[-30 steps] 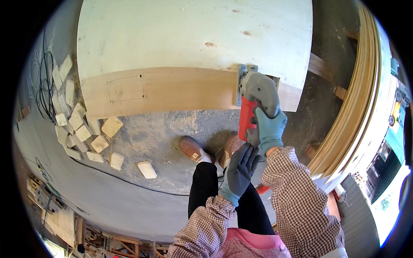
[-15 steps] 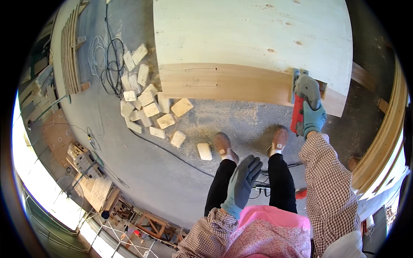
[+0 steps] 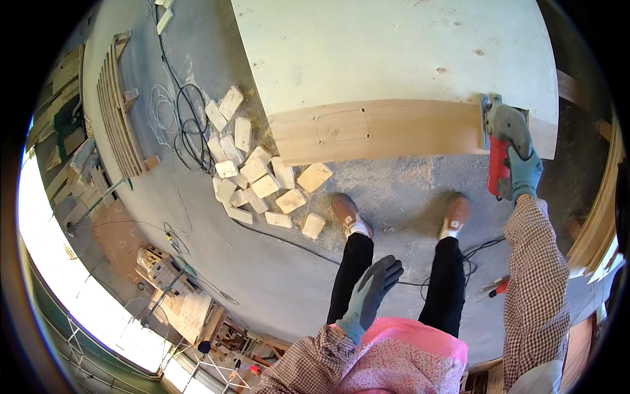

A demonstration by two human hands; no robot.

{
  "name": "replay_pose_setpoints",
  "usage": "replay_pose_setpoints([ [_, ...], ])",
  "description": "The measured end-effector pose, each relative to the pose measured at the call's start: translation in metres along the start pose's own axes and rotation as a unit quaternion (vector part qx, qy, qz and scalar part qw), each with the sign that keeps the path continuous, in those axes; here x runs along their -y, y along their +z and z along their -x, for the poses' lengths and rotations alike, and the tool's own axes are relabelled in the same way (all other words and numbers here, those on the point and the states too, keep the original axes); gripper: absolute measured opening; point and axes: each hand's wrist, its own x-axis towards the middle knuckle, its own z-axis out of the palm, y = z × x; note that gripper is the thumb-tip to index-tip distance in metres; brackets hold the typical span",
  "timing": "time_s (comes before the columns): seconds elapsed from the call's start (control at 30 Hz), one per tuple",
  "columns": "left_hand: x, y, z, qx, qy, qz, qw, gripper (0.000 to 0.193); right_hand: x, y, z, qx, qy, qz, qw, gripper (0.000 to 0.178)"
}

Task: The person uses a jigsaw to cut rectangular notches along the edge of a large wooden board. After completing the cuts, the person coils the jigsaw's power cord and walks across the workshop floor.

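In a grey and teal glove, my right hand grips a red and grey jigsaw by its handle. The saw's metal base is on the right part of a bare brown wooden strip along the near edge of a large pale panel. A small dark gap shows just right of the saw; its blade is hidden. Further left on the strip is a drawn rectangle with small holes at its corners. My left hand, gloved alike, hangs before my body with fingers stretched out, holding nothing.
Loose pale wood blocks lie heaped on the dusty floor left of my shoes. A black cable runs across the floor behind my feet. Long curved boards lie far left, and stacked panels stand at right.
The view has shifted, and my feet stand further apart. The whole drawn rectangle now shows on the strip. The jigsaw stays in my right hand near the strip's right end; my left hand stays empty.
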Motion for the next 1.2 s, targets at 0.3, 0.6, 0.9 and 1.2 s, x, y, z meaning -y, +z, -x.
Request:
replay_pose_setpoints([
  [0.3, -0.001, -0.03, 0.01, 0.0, 0.039, 0.035, 0.999, 0.044, -0.022, 0.002, -0.012, -0.001, -0.006, -0.032, 0.999, 0.03],
  [0.6, -0.026, -0.117, 0.015, 0.01, 0.054, -0.087, 0.995, 0.025, -0.043, -0.004, -0.02, 0.019, -0.004, 0.085, 0.996, 0.035],
  [0.9, -0.087, -0.201, -0.037, 0.097, 0.203, -0.495, 0.839, 0.047, 0.015, 0.017, 0.193, -0.013, 0.101, -0.264, 0.959, 0.035],
  [1.2, -0.098, -0.206, -0.076, 0.117, 0.182, -0.396, 0.892, 0.042, 0.096, 0.129, 0.289, 0.102, 0.147, -0.281, 0.943, 0.036],
])
